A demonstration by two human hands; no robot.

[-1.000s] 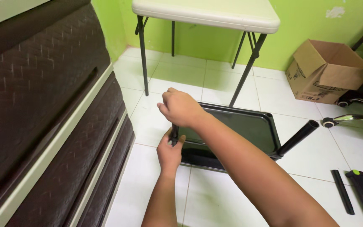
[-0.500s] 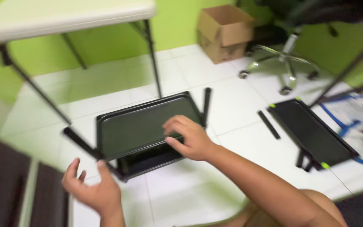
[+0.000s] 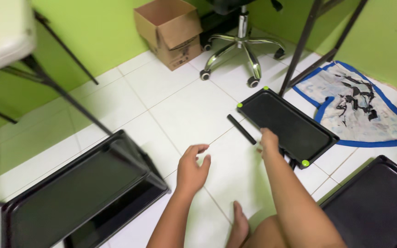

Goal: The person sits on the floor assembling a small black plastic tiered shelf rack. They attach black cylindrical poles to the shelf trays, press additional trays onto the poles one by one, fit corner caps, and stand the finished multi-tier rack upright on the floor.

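Right hand (image 3: 268,139) reaches out to the near edge of the flat black rectangular tray with green corner caps (image 3: 286,126), which lies on the white tiled floor (image 3: 184,105); fingers rest at the rim, grip cannot be told. Left hand (image 3: 193,169) hovers over the floor, fingers loosely curled, empty. A short black bar (image 3: 241,129) lies just beside the tray. Stacked black trays (image 3: 83,188) sit to the left.
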